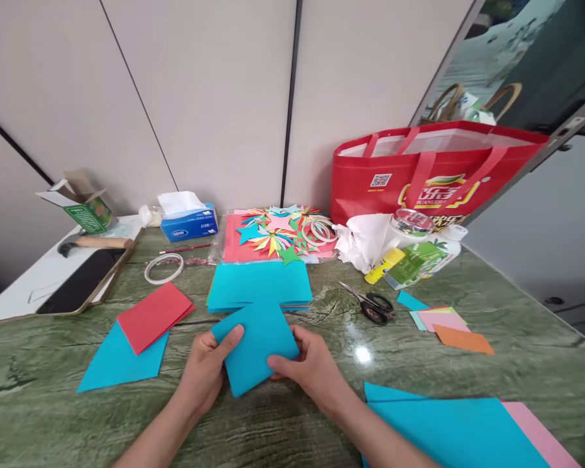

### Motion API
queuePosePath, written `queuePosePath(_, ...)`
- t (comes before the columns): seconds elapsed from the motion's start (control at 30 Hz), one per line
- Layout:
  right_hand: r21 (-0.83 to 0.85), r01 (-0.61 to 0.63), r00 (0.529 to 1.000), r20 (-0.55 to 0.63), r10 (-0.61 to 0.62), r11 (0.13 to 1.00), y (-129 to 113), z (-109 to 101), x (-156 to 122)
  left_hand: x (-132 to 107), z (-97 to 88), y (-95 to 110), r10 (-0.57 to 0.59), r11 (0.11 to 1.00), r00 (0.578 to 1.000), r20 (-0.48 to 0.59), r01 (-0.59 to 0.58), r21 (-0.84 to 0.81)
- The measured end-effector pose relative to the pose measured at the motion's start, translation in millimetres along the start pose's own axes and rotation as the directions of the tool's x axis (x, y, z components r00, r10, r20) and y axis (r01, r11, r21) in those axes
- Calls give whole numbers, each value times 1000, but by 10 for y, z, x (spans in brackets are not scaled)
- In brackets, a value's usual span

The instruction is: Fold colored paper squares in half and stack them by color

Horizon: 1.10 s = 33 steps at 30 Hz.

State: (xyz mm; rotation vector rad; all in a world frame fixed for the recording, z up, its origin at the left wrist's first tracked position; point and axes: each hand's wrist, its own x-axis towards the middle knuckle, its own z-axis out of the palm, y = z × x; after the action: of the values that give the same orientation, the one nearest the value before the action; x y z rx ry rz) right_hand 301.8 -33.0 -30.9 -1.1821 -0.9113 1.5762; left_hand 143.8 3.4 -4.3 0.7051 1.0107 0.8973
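Observation:
A blue sheet of paper (258, 351) is held up above the table, tilted, between both my hands. My left hand (205, 370) grips its left edge, thumb on top and fingers hidden behind. On the right side my right hand (314, 364) pinches the same sheet, its thumb pressed on the lower right part. Just beyond lies a stack of blue paper (259, 281) with other colours showing at its edges. Left of my hands, a folded red paper (153, 316) rests partly over another blue paper (121, 361).
Black-handled scissors (374, 307) and coloured paper scraps (448, 322) lie to the right. Large blue paper (443, 429) is at front right. Behind stand a red bag (370, 188), a yellow glue stick (384, 265), paper stars (280, 224), a tape roll (164, 268) and a tissue box (190, 224).

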Motion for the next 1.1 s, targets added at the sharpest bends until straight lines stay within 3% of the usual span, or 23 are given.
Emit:
queuePosePath(0.13, -11, -38, 998, -56, 37, 999, 0, 13, 0, 5, 2, -25, -30, 999, 998, -51, 29, -28)
queuePosePath(0.27, 30, -35, 993, -112, 38, 999, 2, 18, 7, 12, -11, -51, 24, 999, 997, -77, -27, -37)
queuePosePath(0.53, 272, -76, 997, 36, 69, 959, 69, 161, -36, -23, 11, -137, 201, 972, 974, -100, -211, -100)
queuePosePath(0.77, 231, -42, 989, -130, 74, 972, 66, 295, -36, -71, 98, -34, 202, 962, 965, -167, -227, -149)
queuePosePath(0.93, 125, -38, 957, -282, 72, 991, -20, 361, 74, -3, 78, 137, 159, 972, 976, -147, -180, -147)
queuePosePath(1.0, 154, -22, 964, -259, 62, 988, -58, 415, 119, 41, 52, 190, 158, 970, 976, -151, -182, -159)
queuePosePath(1.1, 201, -25, 990, -128, 52, 979, -94, 492, 146, 80, 30, 231, 190, 960, 966, -173, -220, -174)
